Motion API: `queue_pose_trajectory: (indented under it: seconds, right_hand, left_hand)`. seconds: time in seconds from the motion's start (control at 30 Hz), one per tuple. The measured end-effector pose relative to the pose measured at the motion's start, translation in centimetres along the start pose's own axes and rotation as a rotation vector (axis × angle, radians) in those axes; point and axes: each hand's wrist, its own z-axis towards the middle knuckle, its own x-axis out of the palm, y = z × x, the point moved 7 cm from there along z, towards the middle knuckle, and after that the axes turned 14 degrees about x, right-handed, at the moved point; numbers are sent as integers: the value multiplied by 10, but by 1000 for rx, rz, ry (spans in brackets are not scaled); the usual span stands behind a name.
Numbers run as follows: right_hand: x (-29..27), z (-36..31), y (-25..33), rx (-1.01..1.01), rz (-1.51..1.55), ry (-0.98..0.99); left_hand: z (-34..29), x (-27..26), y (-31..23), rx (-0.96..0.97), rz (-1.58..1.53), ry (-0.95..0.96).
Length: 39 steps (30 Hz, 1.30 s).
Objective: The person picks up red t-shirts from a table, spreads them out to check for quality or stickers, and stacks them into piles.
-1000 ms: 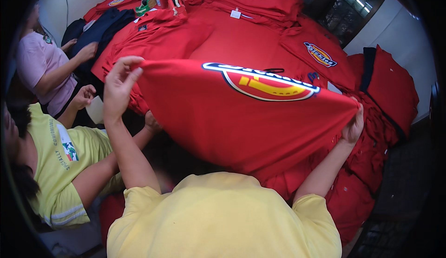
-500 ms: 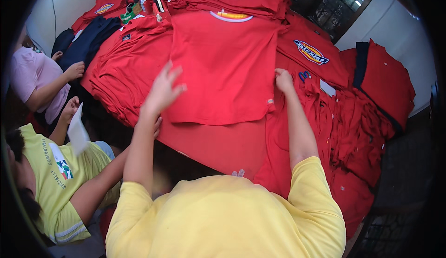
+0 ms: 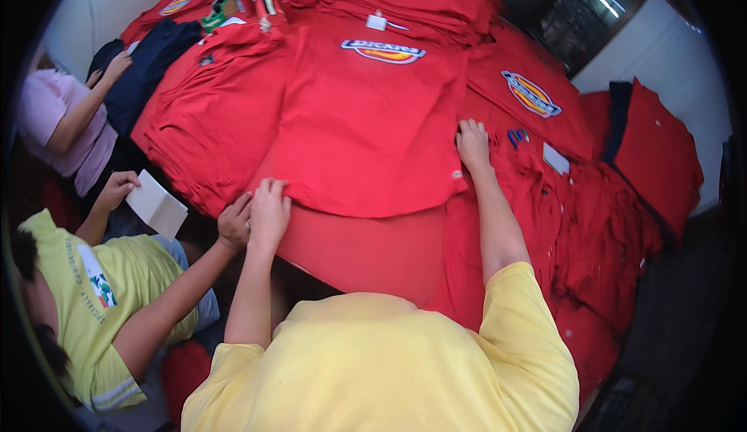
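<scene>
On the red table [image 3: 366, 257], left hand [image 3: 269, 208] and right hand [image 3: 471, 141] press a red shirt [image 3: 369, 128].

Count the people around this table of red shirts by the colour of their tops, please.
Yellow tops: 2, the camera wearer and a seated co-worker
Pink tops: 1, a person at the far left
Total: 3

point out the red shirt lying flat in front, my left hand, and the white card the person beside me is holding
red shirt [image 3: 366, 128]: head view, middle of its flat front.
left hand [image 3: 268, 210]: head view, back of the hand at the hem.
white card [image 3: 157, 203]: head view, its flat face.
</scene>
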Motion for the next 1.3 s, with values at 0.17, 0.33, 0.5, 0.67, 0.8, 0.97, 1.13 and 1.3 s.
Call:
queue_pose_trajectory:
  seconds: [0.17, 0.33, 0.5, 0.67, 0.8, 0.97, 1.13, 1.3]
  right_hand:
    - [-50, -25, -10, -34, -294, -36]
    - [-195, -116, -63, 284, -387, -105]
    - [-214, -188, -78, 553, -331, -92]
    - [-98, -149, 3, 217, 270, 31]
    - [-53, -115, 11, 301, 760, 212]
    - [-128, -124, -41, 334, 1011, 31]
    - [-158, -177, -77, 384, 307, 170]
    - [-178, -209, -11, 327, 110, 259]
  left_hand:
    - [6, 3, 16, 9, 27, 40]
    - [4, -14, 22, -30, -130, -124]
    - [3, 0, 23, -143, -334, -109]
    - [17, -12, 8, 36, -332, -116]
    - [27, -51, 4, 51, -340, -255]
    - [-4, -103, 16, -29, -270, -302]
    - [-29, -96, -8, 40, 6, 128]
    - [-39, -22, -117, 645, -105, 288]
